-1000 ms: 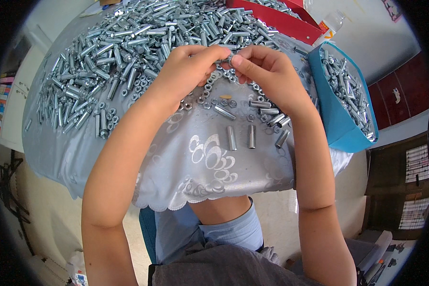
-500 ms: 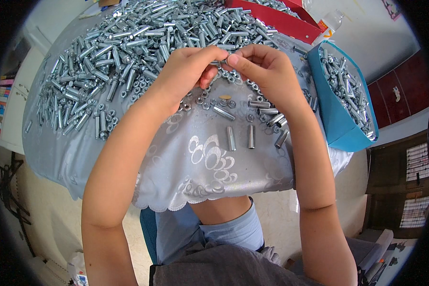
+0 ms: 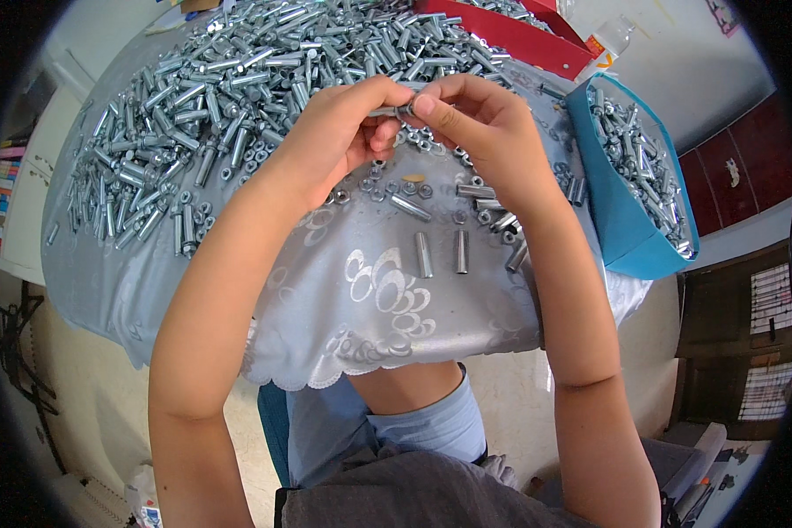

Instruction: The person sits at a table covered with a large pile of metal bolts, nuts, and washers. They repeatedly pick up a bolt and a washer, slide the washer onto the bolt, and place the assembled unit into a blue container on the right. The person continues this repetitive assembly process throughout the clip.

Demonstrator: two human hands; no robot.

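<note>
Over the middle of the table, my left hand [image 3: 336, 132] pinches a thin metal bolt [image 3: 384, 112] between thumb and fingers. My right hand [image 3: 488, 123] meets it from the right, thumb and forefinger closed on a small nut [image 3: 406, 110] at the bolt's end. The fingers cover part of both pieces. Below the hands lie loose hex nuts [image 3: 409, 188] and several shiny metal sleeves [image 3: 424, 255], two of them side by side nearest me.
A large heap of metal sleeve anchors [image 3: 238, 88] spreads across the table's far and left side. At right stands a blue box [image 3: 629, 220] full of anchors. A red box [image 3: 537, 40] and a clear bottle [image 3: 607, 44] are behind. A silvery patterned cloth [image 3: 326, 290] covers the table.
Both hands have shifted slightly left, still together at the fingertips. More of the bolt and nut now shows between them. The loose parts on the table lie as before.
</note>
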